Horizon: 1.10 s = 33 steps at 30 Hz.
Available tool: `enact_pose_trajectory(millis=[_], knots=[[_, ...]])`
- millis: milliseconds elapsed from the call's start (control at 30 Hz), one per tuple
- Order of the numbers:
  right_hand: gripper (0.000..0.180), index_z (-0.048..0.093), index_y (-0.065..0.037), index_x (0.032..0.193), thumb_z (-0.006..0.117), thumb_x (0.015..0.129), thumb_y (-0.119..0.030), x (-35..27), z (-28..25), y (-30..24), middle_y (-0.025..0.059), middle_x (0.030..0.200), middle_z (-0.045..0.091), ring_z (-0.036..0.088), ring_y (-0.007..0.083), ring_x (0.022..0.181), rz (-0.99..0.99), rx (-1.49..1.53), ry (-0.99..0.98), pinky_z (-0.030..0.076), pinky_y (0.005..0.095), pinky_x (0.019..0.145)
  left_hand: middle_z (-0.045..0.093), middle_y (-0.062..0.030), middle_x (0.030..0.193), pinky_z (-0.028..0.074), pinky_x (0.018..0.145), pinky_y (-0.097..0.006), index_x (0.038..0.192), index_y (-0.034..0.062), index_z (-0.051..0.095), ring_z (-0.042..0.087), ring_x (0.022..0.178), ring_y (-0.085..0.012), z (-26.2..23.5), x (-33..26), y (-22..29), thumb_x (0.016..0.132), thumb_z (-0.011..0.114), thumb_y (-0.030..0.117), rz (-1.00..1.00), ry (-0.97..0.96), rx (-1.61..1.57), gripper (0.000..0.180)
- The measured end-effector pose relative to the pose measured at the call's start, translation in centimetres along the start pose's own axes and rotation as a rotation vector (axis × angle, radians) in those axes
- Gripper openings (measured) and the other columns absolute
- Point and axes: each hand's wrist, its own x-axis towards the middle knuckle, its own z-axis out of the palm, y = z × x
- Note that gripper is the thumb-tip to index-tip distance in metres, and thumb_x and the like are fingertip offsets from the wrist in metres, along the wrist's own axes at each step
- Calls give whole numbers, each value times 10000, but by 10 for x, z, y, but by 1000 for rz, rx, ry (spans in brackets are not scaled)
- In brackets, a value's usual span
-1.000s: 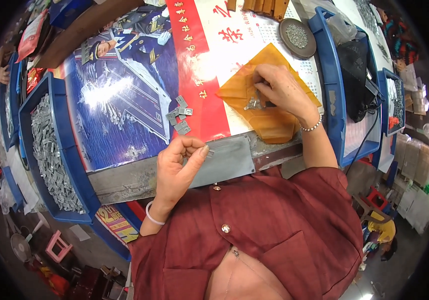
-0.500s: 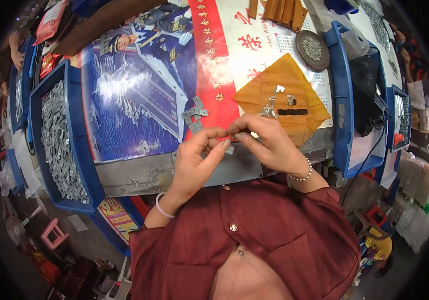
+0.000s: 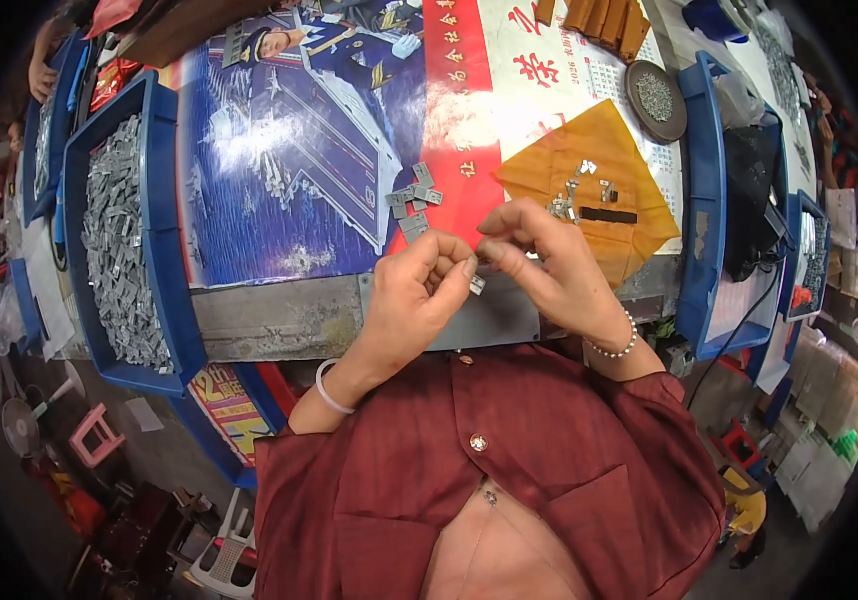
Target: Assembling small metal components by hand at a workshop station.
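Observation:
My left hand [image 3: 417, 290] is closed in a pinch above the front edge of the workbench, its thumb pressed to the curled fingers. Close by on the right, my right hand [image 3: 554, 265] pinches too, its fingertips almost meeting those of the left. Whatever sits between the fingertips is too small and hidden to make out. Just below my left thumb tip shows a small grey metal piece [image 3: 477, 285]; I cannot tell whether it is held or lies on the metal plate [image 3: 494, 325]. Several flat grey metal pieces [image 3: 415, 197] lie beyond my left hand.
A blue bin [image 3: 164, 240] full of grey metal parts [image 3: 117, 240] stands left. An amber sheet [image 3: 639, 190] at right carries small metal bits and a black strip [image 3: 609, 215]. Behind it sits a round dish [image 3: 657, 100] of tiny parts; another blue bin [image 3: 706, 210] stands farther right.
The view has shifted, so the bench items appear farther right and higher. My fingertips have moved slightly apart, both hands still pinching.

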Motion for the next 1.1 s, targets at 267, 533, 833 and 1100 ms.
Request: enact_pose_trajectory(millis=[267, 533, 833, 1100], knots=[[125, 584, 17, 909, 616, 912, -104, -2, 7, 8, 4, 771, 586, 508, 59, 682, 92, 280, 38, 440, 224, 629, 562, 41, 687, 369, 540, -186, 913, 17, 586, 456, 604, -7, -2, -2, -3, 914, 602, 79, -83, 1, -359, 64], [96, 568, -5, 843, 612, 884, -79, -3, 8, 7, -17, 768, 548, 464, 40, 676, 147, 346, 56, 399, 213, 599, 619, 0, 792, 469, 634, -192, 1048, -3, 591, 570, 705, -44, 2, -6, 4, 932, 571, 67, -8, 36, -253, 136], [102, 524, 15, 815, 614, 820, -33, -1, 10, 11, 57, 819, 557, 518, 132, 722, -132, 87, 113, 438, 267, 645, 648, -51, 720, 500, 638, -241, 1126, -22, 595, 619, 677, -81, 10, -4, -12, 864, 601, -4, 180, 233, -152, 263], [92, 528, 18, 833, 596, 845, -43, 0, 15, 8, 61, 824, 556, 525, 147, 751, -48, 131, 134, 438, 276, 660, 639, -63, 719, 504, 635, -249, 1132, -2, 588, 608, 649, -100, 10, 0, -13, 812, 615, -67, 424, 278, 54, 328]])
